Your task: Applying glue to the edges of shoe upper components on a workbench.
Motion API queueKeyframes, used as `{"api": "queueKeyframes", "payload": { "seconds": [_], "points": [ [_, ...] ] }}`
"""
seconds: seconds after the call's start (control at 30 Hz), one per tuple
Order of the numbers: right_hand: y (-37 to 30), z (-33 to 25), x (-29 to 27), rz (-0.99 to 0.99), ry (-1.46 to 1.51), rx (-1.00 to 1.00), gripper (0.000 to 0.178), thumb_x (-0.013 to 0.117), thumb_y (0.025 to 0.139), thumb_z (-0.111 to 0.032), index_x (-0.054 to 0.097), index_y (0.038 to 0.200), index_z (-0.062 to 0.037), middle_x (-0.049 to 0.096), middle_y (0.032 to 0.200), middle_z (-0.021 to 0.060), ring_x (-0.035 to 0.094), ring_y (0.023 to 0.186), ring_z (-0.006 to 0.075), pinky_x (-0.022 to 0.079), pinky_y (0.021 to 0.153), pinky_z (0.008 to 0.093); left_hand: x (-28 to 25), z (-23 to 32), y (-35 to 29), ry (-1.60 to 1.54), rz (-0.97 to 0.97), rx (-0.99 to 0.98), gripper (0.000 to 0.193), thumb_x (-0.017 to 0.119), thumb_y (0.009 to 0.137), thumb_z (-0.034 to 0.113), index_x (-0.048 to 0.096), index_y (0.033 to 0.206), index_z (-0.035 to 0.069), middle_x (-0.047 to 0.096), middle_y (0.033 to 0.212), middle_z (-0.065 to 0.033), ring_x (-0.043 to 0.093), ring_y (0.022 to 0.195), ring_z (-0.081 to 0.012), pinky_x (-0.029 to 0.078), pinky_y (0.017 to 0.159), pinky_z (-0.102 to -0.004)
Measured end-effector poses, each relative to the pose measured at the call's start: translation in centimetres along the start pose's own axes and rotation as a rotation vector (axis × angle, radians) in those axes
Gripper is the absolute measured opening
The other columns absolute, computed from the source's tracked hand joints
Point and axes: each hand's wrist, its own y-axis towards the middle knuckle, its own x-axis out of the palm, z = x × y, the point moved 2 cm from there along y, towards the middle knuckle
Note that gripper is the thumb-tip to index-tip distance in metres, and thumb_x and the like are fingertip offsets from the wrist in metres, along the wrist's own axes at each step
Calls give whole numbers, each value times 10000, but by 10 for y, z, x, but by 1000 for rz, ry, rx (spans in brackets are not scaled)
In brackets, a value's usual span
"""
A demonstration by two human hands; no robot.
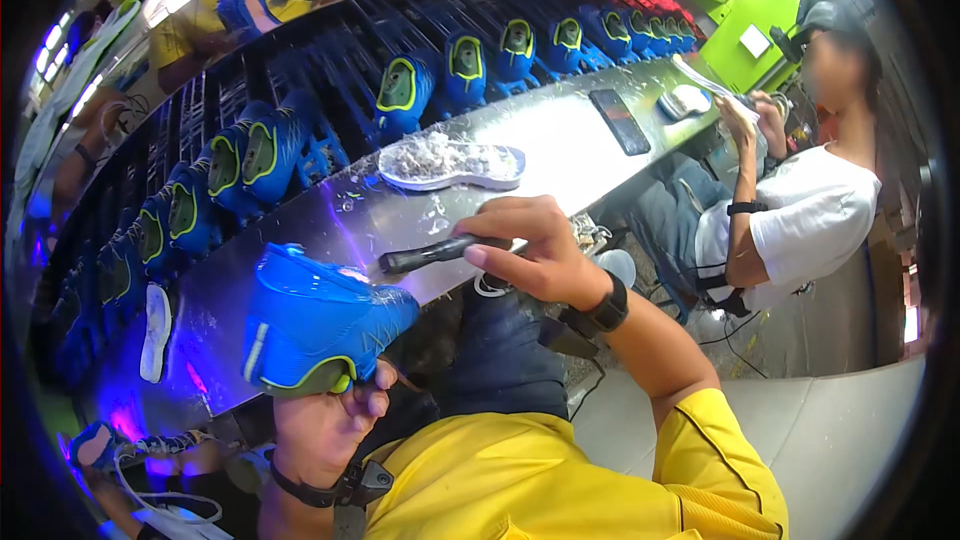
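Observation:
My left hand [328, 424] is closed from below on a blue shoe upper [325, 320] with a yellow-green collar. The upper is upside down, its bottom facing up. In my right hand [543, 258] is a black-handled brush [432, 254], pinched between thumb and fingers. Its tip is at the pinkish-white patch on the bottom of the upper; whether it touches, I cannot tell. Beyond the brush, a white shoe sole [450, 166] lies on the metal ledge [390, 230] with whitish, crumbly scraps heaped on it.
Blue shoe uppers [402, 90] line the dark slatted conveyor [340, 50] beyond the ledge. A phone [620, 122] and another sole [686, 101] lie toward the right. A narrow white piece [155, 333] lies at left. A person in a white shirt [800, 210] sits at right, hands raised.

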Motion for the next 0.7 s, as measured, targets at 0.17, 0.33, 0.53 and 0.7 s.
{"api": "queueKeyframes", "payload": {
  "seconds": [0.17, 0.33, 0.53, 0.7],
  "points": [
    [17, -43, -18, 52, -76, -141, 284, 760, 886, -167, 792, 1048, 64, 700, 784, 146, 639, 649, 222, 468, 608, 341, -18, 7, 1, 112, 10, 65, 797, 489, 1034, 655, 574, 1399, -49, 698, 1136, -333, 761, 829, -395, 656, 627, -392],
    [33, -57, -26, 64, -166, -232, 216, 803, 862, -142, 795, 1004, 21, 642, 702, 122, 620, 592, 263, 448, 551, 377, -14, 7, 5, 199, 38, 90, 818, 489, 1012, 683, 591, 1390, -35, 707, 1131, -331, 758, 822, -381, 659, 638, -383],
    [28, -51, -29, 16, -181, -221, 256, 772, 865, -139, 793, 1028, 57, 703, 784, 161, 639, 639, 259, 473, 596, 358, -8, 4, 3, 225, 88, 108, 719, 514, 1017, 603, 611, 1367, -17, 707, 1100, -317, 745, 786, -360, 645, 625, -366],
    [8, -26, -29, 36, -167, -142, 216, 797, 873, -146, 791, 1002, 27, 651, 722, 137, 644, 633, 283, 472, 581, 376, -16, 9, 8, 138, 7, 64, 827, 464, 1016, 676, 561, 1412, -44, 700, 1141, -322, 752, 835, -395, 650, 670, -406]
  ]
}}
